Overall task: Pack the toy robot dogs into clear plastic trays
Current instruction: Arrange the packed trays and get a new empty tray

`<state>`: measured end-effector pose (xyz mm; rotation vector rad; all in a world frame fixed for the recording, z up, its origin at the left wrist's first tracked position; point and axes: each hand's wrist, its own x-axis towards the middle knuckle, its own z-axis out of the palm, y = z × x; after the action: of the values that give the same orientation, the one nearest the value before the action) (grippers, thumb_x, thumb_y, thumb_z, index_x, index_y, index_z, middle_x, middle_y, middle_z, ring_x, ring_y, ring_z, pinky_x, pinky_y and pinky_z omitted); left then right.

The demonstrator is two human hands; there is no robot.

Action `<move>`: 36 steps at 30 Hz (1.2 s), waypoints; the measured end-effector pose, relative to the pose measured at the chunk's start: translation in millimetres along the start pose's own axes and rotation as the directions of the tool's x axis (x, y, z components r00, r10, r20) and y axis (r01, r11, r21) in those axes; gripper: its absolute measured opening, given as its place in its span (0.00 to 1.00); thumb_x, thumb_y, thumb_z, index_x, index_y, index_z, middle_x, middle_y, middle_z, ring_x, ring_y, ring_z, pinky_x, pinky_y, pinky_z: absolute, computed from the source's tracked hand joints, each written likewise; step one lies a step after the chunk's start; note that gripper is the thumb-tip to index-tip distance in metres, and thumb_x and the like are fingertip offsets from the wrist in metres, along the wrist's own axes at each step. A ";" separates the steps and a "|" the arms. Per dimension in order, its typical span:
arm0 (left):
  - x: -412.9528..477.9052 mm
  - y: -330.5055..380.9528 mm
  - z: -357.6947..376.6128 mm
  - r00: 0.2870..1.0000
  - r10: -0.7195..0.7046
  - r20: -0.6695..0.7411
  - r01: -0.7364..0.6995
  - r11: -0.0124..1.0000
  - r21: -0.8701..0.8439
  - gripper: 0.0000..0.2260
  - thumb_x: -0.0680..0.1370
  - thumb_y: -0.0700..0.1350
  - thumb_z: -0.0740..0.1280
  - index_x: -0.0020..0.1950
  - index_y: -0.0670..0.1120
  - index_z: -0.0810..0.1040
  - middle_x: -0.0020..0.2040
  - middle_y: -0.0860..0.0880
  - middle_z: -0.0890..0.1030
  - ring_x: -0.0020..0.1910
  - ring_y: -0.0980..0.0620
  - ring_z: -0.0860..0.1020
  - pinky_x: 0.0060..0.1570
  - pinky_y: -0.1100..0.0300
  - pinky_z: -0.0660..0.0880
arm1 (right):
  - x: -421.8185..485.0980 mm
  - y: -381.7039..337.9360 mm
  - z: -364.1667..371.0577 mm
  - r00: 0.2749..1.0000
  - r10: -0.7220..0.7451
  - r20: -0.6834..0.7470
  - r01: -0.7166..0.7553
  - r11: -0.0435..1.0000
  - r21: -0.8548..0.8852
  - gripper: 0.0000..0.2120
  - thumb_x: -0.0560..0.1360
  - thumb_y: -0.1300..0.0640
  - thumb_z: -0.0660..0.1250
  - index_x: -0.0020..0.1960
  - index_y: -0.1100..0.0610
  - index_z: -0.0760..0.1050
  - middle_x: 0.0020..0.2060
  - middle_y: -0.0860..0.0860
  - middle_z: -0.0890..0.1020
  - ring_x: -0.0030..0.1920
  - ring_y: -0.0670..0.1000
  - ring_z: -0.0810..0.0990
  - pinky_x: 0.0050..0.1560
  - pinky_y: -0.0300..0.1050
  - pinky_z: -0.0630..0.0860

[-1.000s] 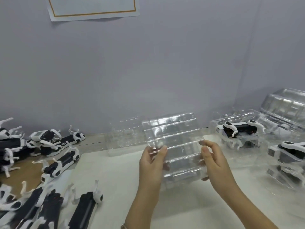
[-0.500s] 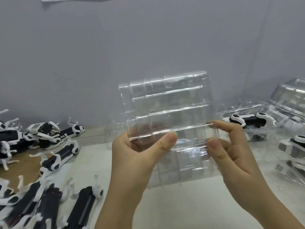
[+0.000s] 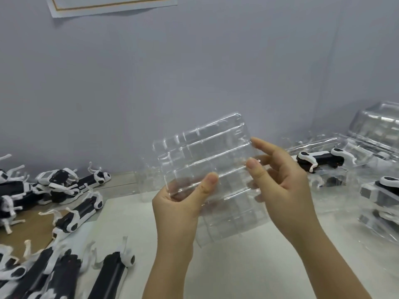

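Toy robot dogs (image 3: 112,275) lie loose on the bench (image 3: 248,268) at near left. Above its middle, the left hand (image 3: 181,206) grips a clear plastic tray (image 3: 205,152) by its lower left corner, thumb in front. The right hand (image 3: 282,190) pinches its right edge. Farther right, filled trays (image 3: 356,152) hold more dogs.

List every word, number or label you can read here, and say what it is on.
None can be read.
The paper on the wall shows only a gold border line; its print, if any, is out of view.
The toy dogs and the clear tray show no legible marks.
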<state>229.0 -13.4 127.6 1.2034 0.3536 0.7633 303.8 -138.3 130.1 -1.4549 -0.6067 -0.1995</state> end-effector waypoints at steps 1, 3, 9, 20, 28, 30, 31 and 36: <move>0.7 0.9 -0.7 1.000 -0.011 -0.016 0.012 1.000 0.012 0.25 0.55 0.50 0.80 0.48 0.41 0.82 0.39 0.46 0.86 0.37 0.50 0.85 0.29 0.62 0.79 | 0.1 1.5 -1.1 1.000 0.001 -0.003 -0.001 0.999 0.034 0.14 0.72 0.45 0.68 0.57 0.35 0.75 0.41 0.41 0.80 0.36 0.61 0.77 0.31 0.41 0.76; 1.4 3.0 -1.7 0.999 -0.019 -0.027 0.020 0.999 0.033 0.27 0.54 0.50 0.80 0.48 0.41 0.81 0.37 0.49 0.86 0.32 0.53 0.84 0.26 0.64 0.77 | 1.7 3.2 -3.8 1.000 -0.007 -0.014 0.008 0.996 0.090 0.15 0.71 0.48 0.66 0.56 0.37 0.77 0.40 0.43 0.80 0.31 0.54 0.76 0.29 0.36 0.75; 0.4 5.8 -4.5 0.999 0.008 -0.037 -0.006 0.997 0.072 0.26 0.52 0.53 0.80 0.45 0.43 0.82 0.32 0.52 0.84 0.25 0.57 0.79 0.22 0.67 0.71 | 3.7 3.6 -5.5 1.000 -0.014 0.003 0.014 0.990 0.142 0.14 0.70 0.48 0.67 0.55 0.40 0.78 0.39 0.43 0.82 0.30 0.44 0.79 0.27 0.36 0.75; 4.0 9.5 -12.1 0.986 0.146 -0.081 -0.133 0.979 0.154 0.24 0.51 0.56 0.82 0.42 0.65 0.77 0.39 0.55 0.84 0.30 0.57 0.80 0.26 0.68 0.73 | -1.8 -0.3 1.6 0.996 -0.084 -0.013 0.085 0.989 0.125 0.15 0.71 0.51 0.67 0.56 0.39 0.78 0.38 0.44 0.81 0.34 0.63 0.74 0.28 0.36 0.74; 6.9 -1.3 -11.8 0.969 0.220 -0.117 -0.193 0.960 0.205 0.33 0.53 0.52 0.85 0.51 0.61 0.73 0.42 0.61 0.83 0.36 0.65 0.81 0.30 0.70 0.74 | -4.0 4.3 3.9 0.998 -0.067 0.011 0.066 0.993 0.102 0.16 0.71 0.50 0.67 0.58 0.40 0.77 0.39 0.43 0.81 0.33 0.61 0.75 0.29 0.34 0.75; 6.3 -1.1 -13.2 0.958 0.259 -0.128 -0.213 0.932 0.294 0.41 0.50 0.60 0.82 0.58 0.66 0.66 0.47 0.63 0.76 0.40 0.75 0.76 0.33 0.72 0.73 | -6.9 3.0 7.5 0.995 -0.096 0.006 0.095 0.993 0.072 0.16 0.73 0.50 0.67 0.60 0.40 0.76 0.40 0.43 0.80 0.33 0.64 0.74 0.31 0.33 0.75; 6.4 0.0 -14.4 0.958 0.258 -0.124 -0.204 0.920 0.335 0.46 0.47 0.64 0.80 0.61 0.68 0.61 0.50 0.64 0.71 0.43 0.74 0.75 0.37 0.71 0.72 | -8.5 2.3 9.3 0.994 -0.111 0.006 0.111 0.993 0.050 0.16 0.74 0.49 0.68 0.61 0.39 0.76 0.41 0.43 0.80 0.34 0.65 0.74 0.31 0.34 0.76; 9.3 -1.1 -17.2 0.958 0.254 -0.129 -0.171 0.876 0.450 0.50 0.42 0.73 0.76 0.60 0.68 0.59 0.53 0.66 0.70 0.51 0.72 0.72 0.45 0.68 0.67 | -12.4 2.1 16.9 0.983 -0.174 0.051 0.176 0.983 -0.044 0.19 0.73 0.41 0.64 0.63 0.32 0.72 0.44 0.39 0.80 0.32 0.61 0.74 0.33 0.54 0.77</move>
<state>225.3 5.0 122.0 1.6176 0.5739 1.0283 289.9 -124.6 122.1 -1.4569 -0.7741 -0.3202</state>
